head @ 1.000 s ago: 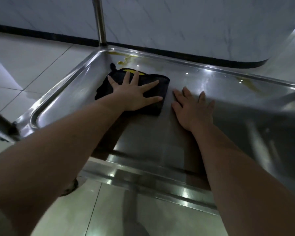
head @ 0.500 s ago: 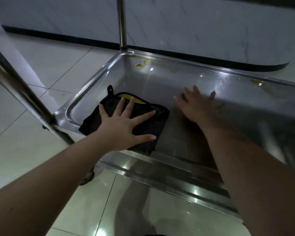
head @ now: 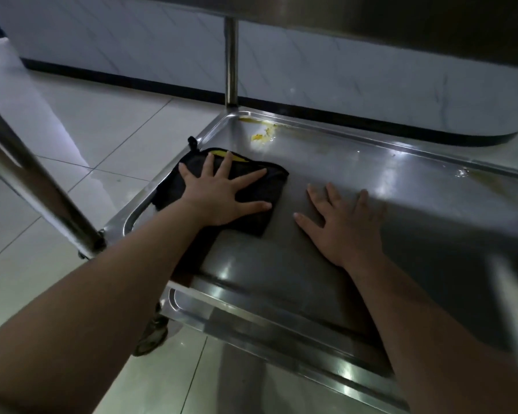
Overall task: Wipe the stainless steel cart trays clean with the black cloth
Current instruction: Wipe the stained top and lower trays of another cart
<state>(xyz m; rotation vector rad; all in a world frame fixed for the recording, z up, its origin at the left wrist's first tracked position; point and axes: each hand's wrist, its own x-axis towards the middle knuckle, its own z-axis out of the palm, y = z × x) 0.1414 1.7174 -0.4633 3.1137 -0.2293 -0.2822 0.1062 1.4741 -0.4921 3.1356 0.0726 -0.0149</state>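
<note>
Two hands lay flat in the lower tray of a stainless steel cart. The left hand pressed with wide-spread, straight fingers on the black cloth, which was folded into a rough square with a yellow edge showing at its far side and sat toward the tray's 9 o'clock rim. Just beside it at 3 o'clock, the right hand rested open on bare metal, holding nothing. The steel looked dim and streaked, with yellow residue in the 11 o'clock corner and a smaller smear at 2 o'clock. Pale floor tiles and a marbled wall with a dark base surrounded the cart. An upright post rose at 12 o'clock, another post crossed at 9 o'clock, and an upper tray overhung the top.
</note>
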